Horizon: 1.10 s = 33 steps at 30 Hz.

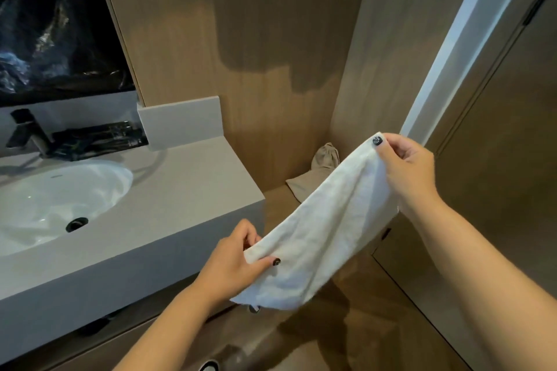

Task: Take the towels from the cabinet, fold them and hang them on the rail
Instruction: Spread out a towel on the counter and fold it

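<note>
Hands, left [232, 256] and right [407, 169], each pinch one towel [325, 229]

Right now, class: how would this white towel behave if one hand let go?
Probably floppy: the white towel sags between the left hand and right hand. Likely light, since fingertip pinches hold it. It would probably swing down, not drop.

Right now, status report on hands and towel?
Left hand and right hand each pinch an end. White towel stretched between them, in the air. No rail in view.
</note>
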Tool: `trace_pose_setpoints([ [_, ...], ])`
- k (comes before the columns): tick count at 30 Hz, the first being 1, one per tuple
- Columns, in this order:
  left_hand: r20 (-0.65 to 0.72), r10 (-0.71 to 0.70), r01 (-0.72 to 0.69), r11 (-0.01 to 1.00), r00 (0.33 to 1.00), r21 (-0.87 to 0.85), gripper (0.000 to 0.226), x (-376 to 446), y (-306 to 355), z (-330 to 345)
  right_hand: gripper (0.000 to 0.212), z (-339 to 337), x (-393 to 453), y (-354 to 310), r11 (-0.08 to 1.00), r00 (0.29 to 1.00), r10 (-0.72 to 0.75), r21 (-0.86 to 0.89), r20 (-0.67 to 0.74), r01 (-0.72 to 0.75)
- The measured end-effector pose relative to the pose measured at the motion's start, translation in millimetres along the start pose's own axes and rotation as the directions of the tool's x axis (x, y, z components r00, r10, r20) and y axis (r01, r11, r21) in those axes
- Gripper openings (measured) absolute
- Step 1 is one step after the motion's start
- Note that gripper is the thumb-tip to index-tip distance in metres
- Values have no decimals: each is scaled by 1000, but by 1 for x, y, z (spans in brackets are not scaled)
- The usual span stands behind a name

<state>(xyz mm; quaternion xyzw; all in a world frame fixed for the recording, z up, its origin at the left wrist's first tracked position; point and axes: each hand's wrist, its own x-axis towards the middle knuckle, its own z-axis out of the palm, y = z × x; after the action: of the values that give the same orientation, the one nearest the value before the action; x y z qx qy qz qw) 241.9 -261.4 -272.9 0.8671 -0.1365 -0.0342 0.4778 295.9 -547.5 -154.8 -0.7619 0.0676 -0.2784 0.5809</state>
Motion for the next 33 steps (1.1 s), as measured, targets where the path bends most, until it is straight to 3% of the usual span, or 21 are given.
trace_pose_setpoints([
  [8,-11,244,-224,904,970,363,9,36,-44,-69,18,50,19,17,998,999,41,-55,22,-40],
  [11,3,316,-288,861,949,420,16,53,-65,-95,15,79,30,12,996,996,79,-45,51,-76],
  [13,87,280,-290,858,956,424,24,66,-87,-107,15,102,37,8,995,994,84,-56,73,-80],
  [15,143,175,-211,930,974,301,28,74,-107,-114,13,126,45,6,994,994,82,-75,77,-77],
  [17,160,50,-67,993,986,98,13,80,-122,-121,15,149,59,7,994,994,90,-74,64,-85],
  [19,189,-10,15,1000,982,-25,4,88,-135,-128,19,168,74,6,992,992,113,-57,50,-110],
  [22,196,-62,92,984,979,-150,13,106,-149,-145,20,191,94,5,992,992,126,-34,15,-125],
  [29,-1,-148,144,967,989,-210,19,158,-177,-197,11,233,113,10,991,992,124,-39,-38,-125],
  [33,-66,-118,109,986,991,-128,18,181,-180,-239,20,245,111,18,985,992,116,-126,-44,-121],
])
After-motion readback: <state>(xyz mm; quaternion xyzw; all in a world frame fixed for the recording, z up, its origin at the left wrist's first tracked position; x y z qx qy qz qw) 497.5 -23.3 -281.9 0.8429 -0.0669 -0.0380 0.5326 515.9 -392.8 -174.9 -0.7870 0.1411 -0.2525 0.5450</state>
